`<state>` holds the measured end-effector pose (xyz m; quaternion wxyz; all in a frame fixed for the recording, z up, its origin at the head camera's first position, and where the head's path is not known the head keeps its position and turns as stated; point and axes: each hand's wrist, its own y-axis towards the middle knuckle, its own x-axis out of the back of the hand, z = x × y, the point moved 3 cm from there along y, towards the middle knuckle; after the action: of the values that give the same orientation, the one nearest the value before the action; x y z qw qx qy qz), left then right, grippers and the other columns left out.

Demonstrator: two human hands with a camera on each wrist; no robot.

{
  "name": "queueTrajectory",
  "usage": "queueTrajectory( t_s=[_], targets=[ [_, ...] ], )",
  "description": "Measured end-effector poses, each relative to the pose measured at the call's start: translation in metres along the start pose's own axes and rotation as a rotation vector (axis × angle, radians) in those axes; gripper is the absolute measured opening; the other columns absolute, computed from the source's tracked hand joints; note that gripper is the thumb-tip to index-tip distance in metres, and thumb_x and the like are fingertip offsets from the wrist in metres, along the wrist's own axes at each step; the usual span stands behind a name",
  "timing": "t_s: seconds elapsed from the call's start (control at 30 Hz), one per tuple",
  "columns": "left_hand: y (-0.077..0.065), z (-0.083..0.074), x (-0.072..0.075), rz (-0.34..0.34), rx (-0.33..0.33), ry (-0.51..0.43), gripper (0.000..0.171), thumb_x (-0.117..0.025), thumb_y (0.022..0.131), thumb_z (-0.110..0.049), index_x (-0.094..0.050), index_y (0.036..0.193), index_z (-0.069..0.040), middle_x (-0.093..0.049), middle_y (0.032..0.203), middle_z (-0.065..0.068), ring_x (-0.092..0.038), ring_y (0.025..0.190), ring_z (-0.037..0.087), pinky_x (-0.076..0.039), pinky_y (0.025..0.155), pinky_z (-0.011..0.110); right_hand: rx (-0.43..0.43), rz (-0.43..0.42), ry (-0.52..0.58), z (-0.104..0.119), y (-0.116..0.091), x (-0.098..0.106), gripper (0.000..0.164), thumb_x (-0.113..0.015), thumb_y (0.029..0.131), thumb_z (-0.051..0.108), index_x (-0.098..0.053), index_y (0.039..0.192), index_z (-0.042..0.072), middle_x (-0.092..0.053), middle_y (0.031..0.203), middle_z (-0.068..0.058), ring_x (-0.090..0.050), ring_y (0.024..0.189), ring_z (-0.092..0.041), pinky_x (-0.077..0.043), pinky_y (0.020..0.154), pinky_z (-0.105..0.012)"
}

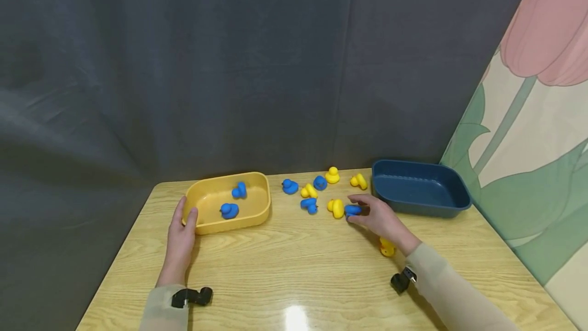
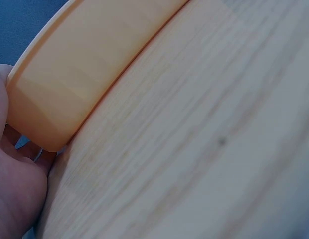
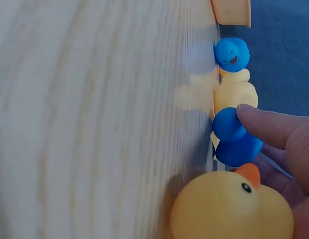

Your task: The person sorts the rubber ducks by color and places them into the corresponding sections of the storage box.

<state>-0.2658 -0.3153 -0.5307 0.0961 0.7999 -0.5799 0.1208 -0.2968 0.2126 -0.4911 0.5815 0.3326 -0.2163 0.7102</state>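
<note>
My left hand (image 1: 180,236) grips the left end of a yellow plastic basin (image 1: 233,226), with the thumb by its near corner. Two blue rubber ducks lie inside, one near the front (image 1: 229,211) and one farther back (image 1: 239,190). My right hand (image 1: 378,218) pinches a blue rubber duck (image 3: 237,142) between thumb and fingers, low at the table. Just left of it lies a yellow duck (image 1: 337,208). Another yellow duck (image 3: 219,209) sits close under my right wrist. In the left wrist view my left hand (image 2: 17,184) is at the basin's corner.
A dark blue basin (image 1: 422,208) stands at the right, behind my right hand. Several blue and yellow ducks lie loose between the basins, among them a blue duck (image 1: 290,186) and a yellow duck (image 1: 333,175). A dark curtain (image 1: 294,65) hangs behind the table (image 1: 275,275).
</note>
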Motion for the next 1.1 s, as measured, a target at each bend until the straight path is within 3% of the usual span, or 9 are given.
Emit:
queueTrajectory(
  t_s=[0.67,1.1],
  targets=[
    [-0.0012,-0.0023,-0.0008,-0.003,-0.004,0.006,0.079,-0.047,0.116,-0.057,-0.011,0.180,-0.029,-0.011,0.185,0.010,-0.008,0.169,0.036,-0.010,0.136,0.056,0.031,0.038,-0.054,-0.0012,0.0022,-0.0009,0.051,-0.091,0.093,0.009,-0.072,0.140,0.001,-0.071,0.134,-0.017,-0.067,0.109,-0.030,-0.058,0.102,-0.055],
    [-0.0016,-0.0025,-0.0012,-0.001,-0.005,-0.008,0.079,-0.048,0.116,-0.056,-0.011,0.180,-0.028,-0.010,0.185,0.009,-0.007,0.170,0.035,-0.010,0.136,0.055,-0.013,-0.025,-0.012,0.0002,0.0002,0.0019,0.044,-0.088,0.098,0.016,-0.074,0.139,0.005,-0.072,0.132,-0.014,-0.068,0.108,-0.028,-0.061,0.100,-0.050]
  ],
)
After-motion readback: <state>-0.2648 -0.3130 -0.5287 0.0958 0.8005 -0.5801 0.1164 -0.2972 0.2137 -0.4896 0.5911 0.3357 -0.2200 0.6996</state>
